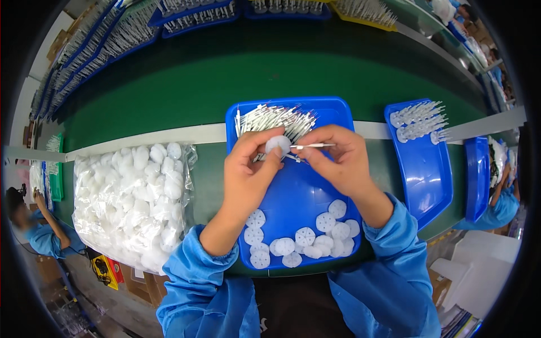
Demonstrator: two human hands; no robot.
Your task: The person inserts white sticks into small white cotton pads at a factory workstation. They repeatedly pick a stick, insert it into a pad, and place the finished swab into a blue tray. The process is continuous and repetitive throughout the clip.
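My left hand point(248, 169) pinches a white round disc point(278, 144) between thumb and fingers over a blue tray point(298, 194). My right hand point(338, 155) holds a thin white stick point(313, 146) level, its tip pointing at the disc. A heap of white sticks point(273, 118) lies at the tray's far end. Several white discs with holes point(307, 239) lie at the tray's near end. Both forearms wear blue sleeves.
A clear bag of white discs point(132, 197) lies left of the tray. A second blue tray point(420, 155) on the right holds assembled stick-and-disc pieces. Blue racks of sticks point(112, 34) line the far side of the green belt. Other workers sit at left and right.
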